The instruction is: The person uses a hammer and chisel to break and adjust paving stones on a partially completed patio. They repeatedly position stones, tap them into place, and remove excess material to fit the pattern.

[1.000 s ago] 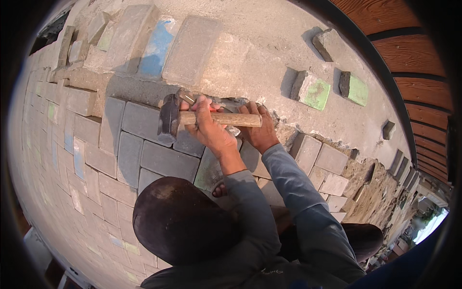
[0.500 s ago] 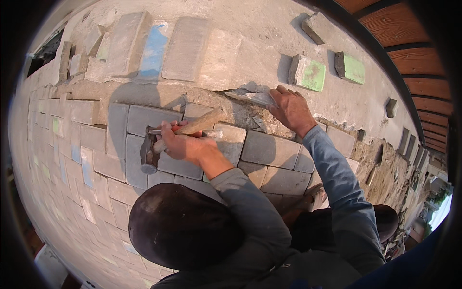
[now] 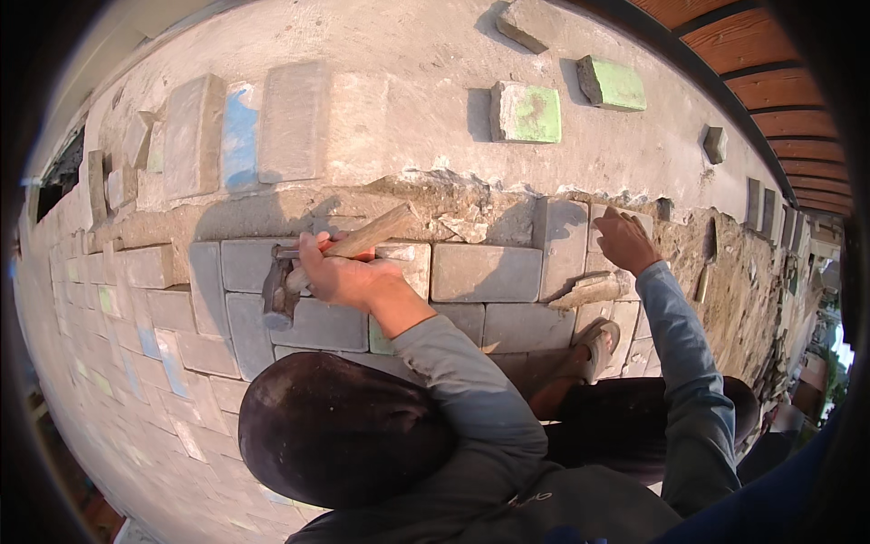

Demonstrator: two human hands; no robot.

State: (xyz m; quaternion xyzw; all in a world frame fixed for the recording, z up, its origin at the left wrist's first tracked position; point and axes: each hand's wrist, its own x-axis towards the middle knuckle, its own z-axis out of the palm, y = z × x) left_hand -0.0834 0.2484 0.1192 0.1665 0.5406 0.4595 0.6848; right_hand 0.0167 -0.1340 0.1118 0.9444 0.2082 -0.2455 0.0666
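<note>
My left hand [image 3: 340,276] is closed around a hammer [image 3: 278,297], its dark metal head at the left and its pale wooden handle slanting up to the right. A red-handled tool [image 3: 362,255] is gripped along with it, mostly hidden by my fingers. Below them lie grey paving blocks [image 3: 485,274]. My right hand [image 3: 627,241] hovers over a paver at the right, fingers slightly bent and apart, with nothing visible in them. Near it a jagged pale shard [image 3: 589,289] lies on the pavers. Broken rubble [image 3: 467,227] sits in the gap beyond the pavers.
Along the concrete strip [image 3: 408,109] lie loose blocks, among them a green-topped piece [image 3: 535,113] and a grey block [image 3: 294,122]. Brown wooden slats [image 3: 757,82] border the far right. My sandalled foot [image 3: 594,349] rests on the pavers. Loose soil [image 3: 684,263] lies at right.
My right hand has moved right and nearer, away from the gap, and no longer holds the pale shard. My left hand still grips the hammer. The view has shifted slightly to the right.
</note>
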